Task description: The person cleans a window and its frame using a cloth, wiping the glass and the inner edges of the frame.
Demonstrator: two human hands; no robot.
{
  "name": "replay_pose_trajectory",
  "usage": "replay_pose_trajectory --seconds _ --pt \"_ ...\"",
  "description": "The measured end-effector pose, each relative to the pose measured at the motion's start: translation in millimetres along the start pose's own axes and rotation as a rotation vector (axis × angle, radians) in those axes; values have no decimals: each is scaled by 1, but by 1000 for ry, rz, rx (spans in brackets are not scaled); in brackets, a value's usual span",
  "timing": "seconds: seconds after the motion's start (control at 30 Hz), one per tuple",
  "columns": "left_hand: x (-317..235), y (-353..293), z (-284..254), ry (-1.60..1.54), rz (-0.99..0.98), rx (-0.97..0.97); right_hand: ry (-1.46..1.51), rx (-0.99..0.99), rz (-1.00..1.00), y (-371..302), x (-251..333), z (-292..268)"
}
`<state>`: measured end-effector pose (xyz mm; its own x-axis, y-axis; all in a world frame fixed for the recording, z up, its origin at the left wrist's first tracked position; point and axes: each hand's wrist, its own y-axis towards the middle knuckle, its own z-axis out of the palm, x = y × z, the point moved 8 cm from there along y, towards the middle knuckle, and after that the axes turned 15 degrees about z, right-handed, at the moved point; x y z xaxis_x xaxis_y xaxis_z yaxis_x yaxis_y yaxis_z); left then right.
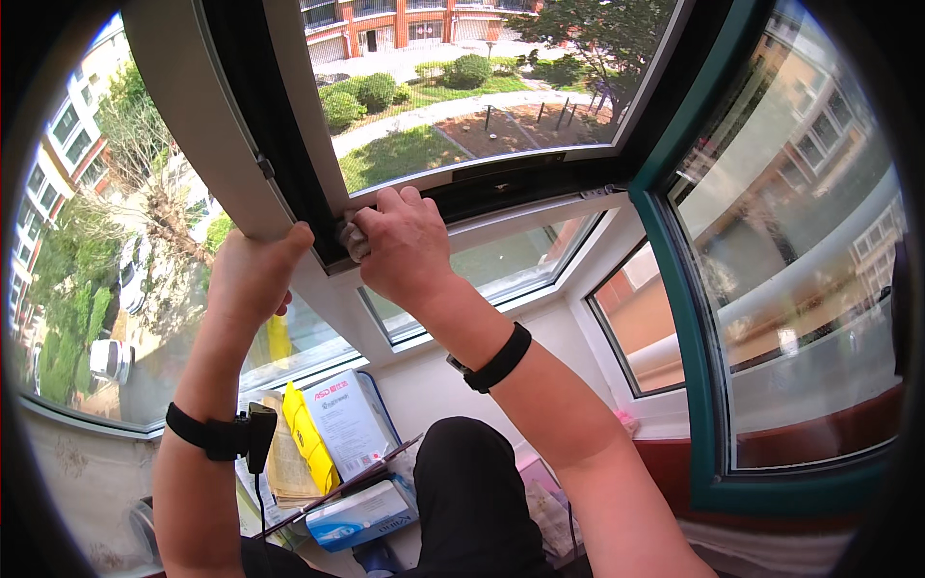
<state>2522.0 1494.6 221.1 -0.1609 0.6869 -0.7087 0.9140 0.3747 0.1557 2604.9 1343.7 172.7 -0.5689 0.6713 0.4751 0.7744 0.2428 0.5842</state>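
The person's forearms ran up from the lower edge, which cut them off, each with a black wristband: one on the left (pixel 207 433), carrying a small device, one on the right (pixel 496 361). The left hand (pixel 255 270) was against the pale window post (pixel 193 116), its thumb near the post's inner edge; most of its fingers were hidden, so I could not tell how tight its grip was. The right hand (pixel 405 241) had a narrow grip, pinching a crumpled greyish wad (pixel 355 239) at the lower corner of the dark window channel (pixel 279 116). Fingers covered part of the wad, and its material was hard to make out.

Farther down, a black-clothed knee (pixel 472 491) stood beside a white box (pixel 352 414), a yellow strip-like item (pixel 308 438) and a blue-and-white box (pixel 361 515), with a thin dark rod crossing in front, partly behind the left forearm. To the right, a green-framed window (pixel 684 366) showed blurred reflections. Beyond the glass lay shrubs (pixel 469 71) and, at left, a white car (pixel 111 361); the dark fisheye rim cropped the outer buildings.
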Motion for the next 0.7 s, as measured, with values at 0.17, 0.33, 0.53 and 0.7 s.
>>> replay_pose_trajectory --seconds 0.17,0.33,0.53,0.7 --pt "1 4 5 -17 35 0 41 34 33 1 19 14" --pt "4 3 3 -18 -15 -15 -135 293 -137 18 15 14" --pt "0 4 2 6 1 11 -82 130 -72 10 8 9" --pt "0 4 8 -19 0 21 73 140 -80 7 26 26"
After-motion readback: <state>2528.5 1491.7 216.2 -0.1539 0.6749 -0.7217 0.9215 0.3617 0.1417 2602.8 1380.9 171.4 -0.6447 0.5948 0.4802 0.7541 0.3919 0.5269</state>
